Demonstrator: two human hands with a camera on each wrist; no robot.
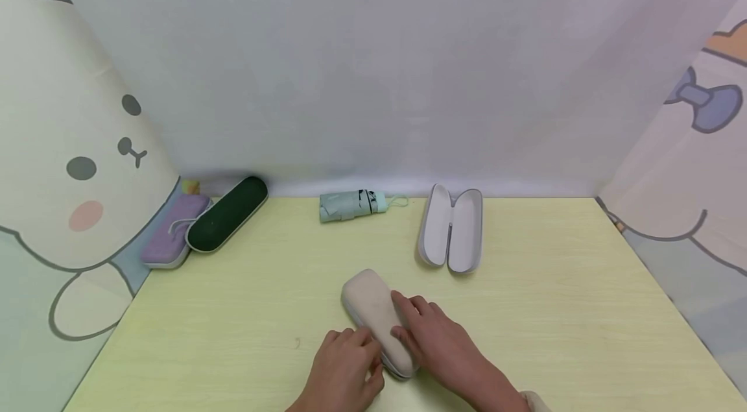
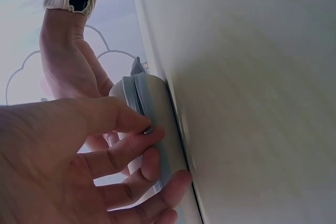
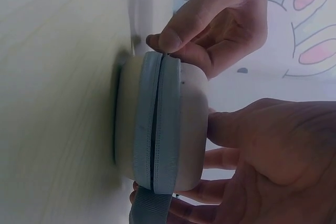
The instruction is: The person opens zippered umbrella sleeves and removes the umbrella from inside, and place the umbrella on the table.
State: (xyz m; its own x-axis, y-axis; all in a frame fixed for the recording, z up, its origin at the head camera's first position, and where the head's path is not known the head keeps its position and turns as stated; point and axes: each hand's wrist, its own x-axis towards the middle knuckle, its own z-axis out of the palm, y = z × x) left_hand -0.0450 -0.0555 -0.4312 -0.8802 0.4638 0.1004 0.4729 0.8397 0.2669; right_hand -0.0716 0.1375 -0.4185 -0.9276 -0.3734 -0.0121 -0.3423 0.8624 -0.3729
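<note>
A beige zippered glasses case (image 1: 373,308) lies aslant on the table in front of me, with a grey zipper band (image 3: 169,124) round its side. The left hand (image 1: 344,370) is at its near left side. Thumb and forefinger there pinch a small metal zipper pull (image 2: 148,129). My right hand (image 1: 443,342) grips the case from the right, its thumb on the top and fingers along the far side. In the right wrist view a narrow dark gap runs between the two zipper edges, and a grey ribbed strap (image 3: 150,205) sticks out at the side.
Towards the back lie a folded light-green umbrella (image 1: 350,206) and an opened white glasses case (image 1: 465,230). At the back left, a dark green case (image 1: 227,214) leans against a purple case (image 1: 175,227). A pale curtain (image 1: 408,74) hangs behind the table (image 1: 554,308).
</note>
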